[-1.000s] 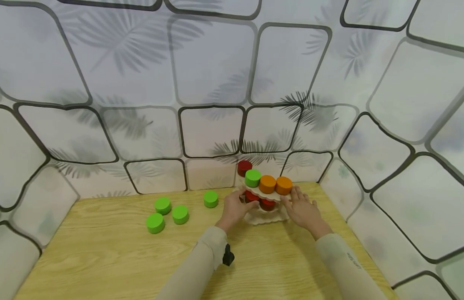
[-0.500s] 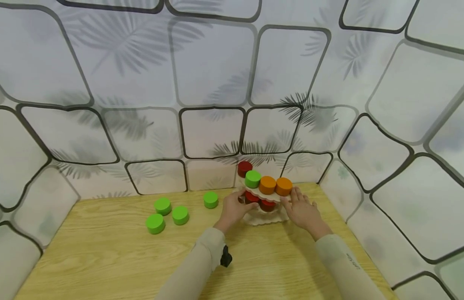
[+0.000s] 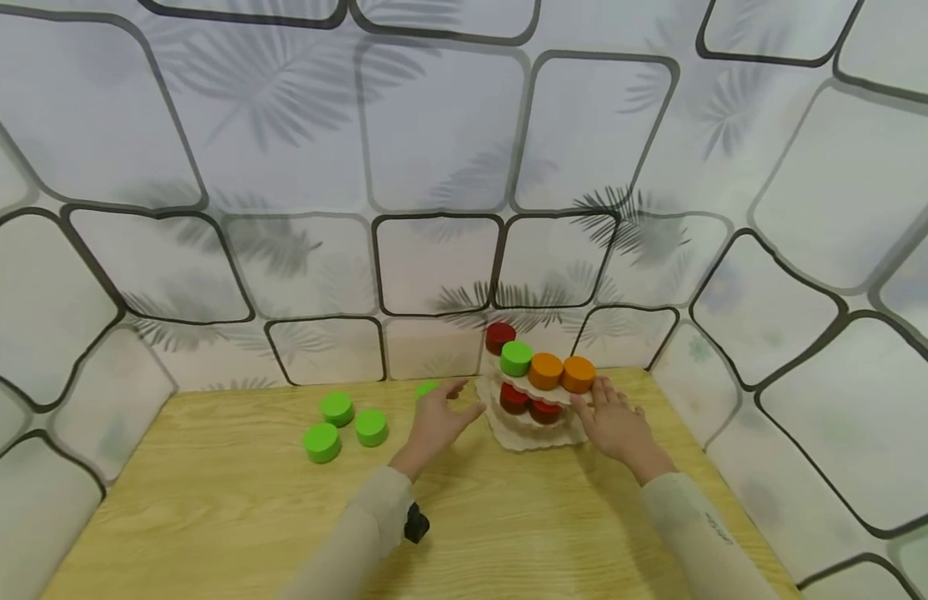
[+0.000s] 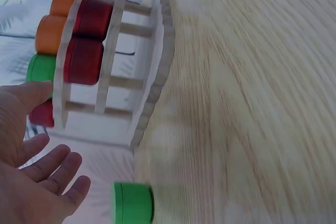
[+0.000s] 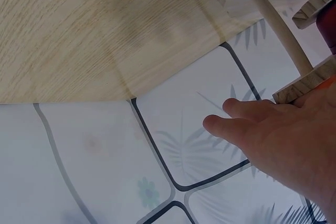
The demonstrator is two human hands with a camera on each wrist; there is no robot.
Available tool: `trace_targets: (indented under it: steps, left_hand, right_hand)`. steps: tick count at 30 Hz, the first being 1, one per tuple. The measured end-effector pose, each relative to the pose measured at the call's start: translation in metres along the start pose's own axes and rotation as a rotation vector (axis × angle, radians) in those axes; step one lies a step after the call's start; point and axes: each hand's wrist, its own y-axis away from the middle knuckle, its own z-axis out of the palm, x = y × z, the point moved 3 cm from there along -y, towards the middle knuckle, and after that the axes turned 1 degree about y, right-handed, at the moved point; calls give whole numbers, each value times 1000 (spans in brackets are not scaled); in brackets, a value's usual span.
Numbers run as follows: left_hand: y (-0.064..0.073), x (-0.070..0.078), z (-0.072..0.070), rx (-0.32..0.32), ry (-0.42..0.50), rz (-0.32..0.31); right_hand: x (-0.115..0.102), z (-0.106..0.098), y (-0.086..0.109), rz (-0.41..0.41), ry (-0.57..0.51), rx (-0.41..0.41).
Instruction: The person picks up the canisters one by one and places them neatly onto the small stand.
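A pale wooden tiered stand (image 3: 519,438) with wavy edges stands near the back wall. A green round tin-like cylinder (image 3: 516,358) and two orange cylinders (image 3: 546,372) line its upper shelf, with two dark red cylinders (image 4: 84,60) on the shelf beneath. One more red cylinder (image 3: 500,337) sits higher at the back left. My left hand (image 3: 436,423) is left of the stand, fingers parted and holding nothing. With straight fingers, my right hand (image 3: 618,423) touches the upper shelf's right end, beside an orange cylinder; the right wrist view shows the fingers (image 5: 226,129) extended.
Three green cylinders (image 3: 371,427) are grouped on the wooden table (image 3: 231,500) to the left. Another green cylinder (image 4: 132,204) stands near the back edge, partly hidden by my left hand in the head view. Patterned walls (image 3: 441,267) rise behind and at both sides.
My left hand has let go of the stand's left side and moved left, its fingers spreading. The right hand stays at the right end. The head view has shifted slightly.
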Motion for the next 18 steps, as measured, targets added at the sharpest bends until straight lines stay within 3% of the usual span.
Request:
trace_targets:
  steps: [9,18]
  left_hand:
    - [20,-22,-55,151,-90,87]
    - [39,-36,-104,222,-145,54]
  right_hand:
    - [3,0,-1,-4,9,-1]
    - [1,1,0,-18,5,6]
